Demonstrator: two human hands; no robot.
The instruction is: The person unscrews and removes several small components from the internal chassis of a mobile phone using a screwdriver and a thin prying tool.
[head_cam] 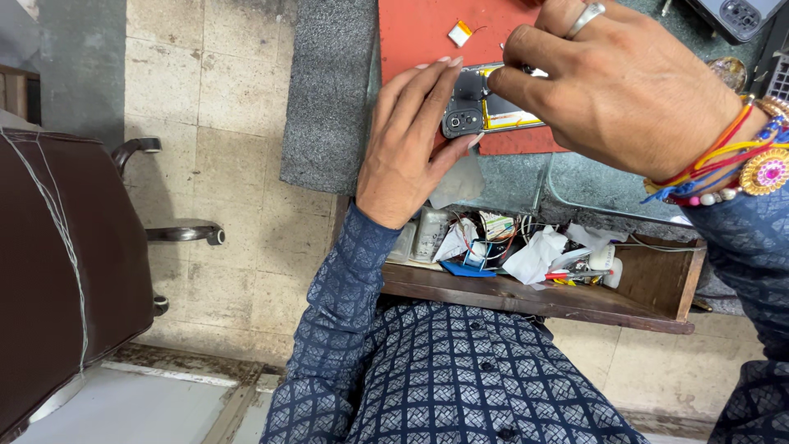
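Pinched together, the thumb and forefinger of my right hand [612, 90] press down on the upper middle of an opened smartphone [485, 105]; whatever small part sits between the fingertips is hidden, so I cannot tell what they hold. A silver ring [587, 16] sits on 1 finger of that hand, and coloured thread bracelets [723, 168] circle its wrist. My left hand [411, 144] lies flat and open against the phone's left end, fingers extended, the fingertips touching the edge beside the camera module [462, 122].

The phone lies back-cover off on a red work mat [419, 33], at the mat's near edge, with a yellow-edged battery showing inside it. A small white and orange component [459, 34] lies on the mat, just beyond the phone and apart from it. The mat rests on a grey-green bench top [575, 177].

Below the bench, an open wooden drawer [657, 288] holds wires, crumpled paper, small bottles and a blue item. A second phone [735, 15] lies at the far right corner. A brown chair [66, 263] stands well apart on the left.
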